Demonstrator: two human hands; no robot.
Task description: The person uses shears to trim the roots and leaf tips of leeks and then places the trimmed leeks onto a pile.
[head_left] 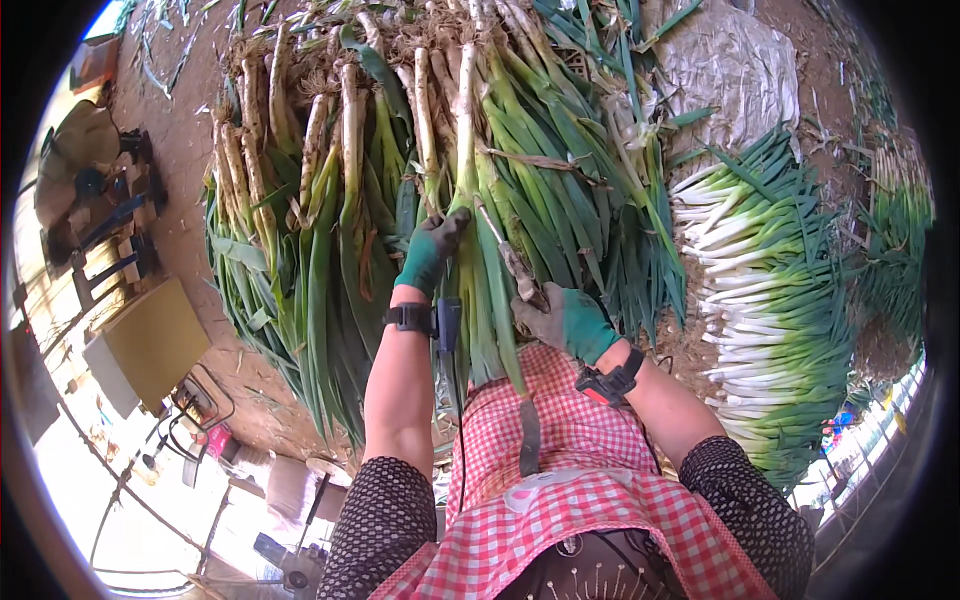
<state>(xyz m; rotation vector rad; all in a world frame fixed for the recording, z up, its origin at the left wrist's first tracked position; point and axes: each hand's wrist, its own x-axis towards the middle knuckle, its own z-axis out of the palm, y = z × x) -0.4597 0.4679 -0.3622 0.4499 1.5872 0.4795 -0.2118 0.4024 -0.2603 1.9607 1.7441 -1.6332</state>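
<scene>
A long leek [466, 130] lies over the pile in front of me, its rooty white end pointing away and its green leaves hanging toward my apron. My left hand [437, 245], in a green and dark glove, is closed around the leek where white turns to green. Gloved the same way, my right hand [565, 318] grips a slim tool [513, 262] with a worn handle and a thin metal tip. That tip is beside the leek, just right of my left hand; I cannot tell whether it touches. Many unpeeled leeks [320, 230] spread beneath both hands.
Cleaned white leeks [745, 320] lie in a long row at right, with another leek heap [900, 220] beyond. A whitish sheet [735, 70] covers ground at the far right. Left are a fan-like machine [85, 175] and a yellowish box [150, 345]. A checked apron [560, 430] covers my lap.
</scene>
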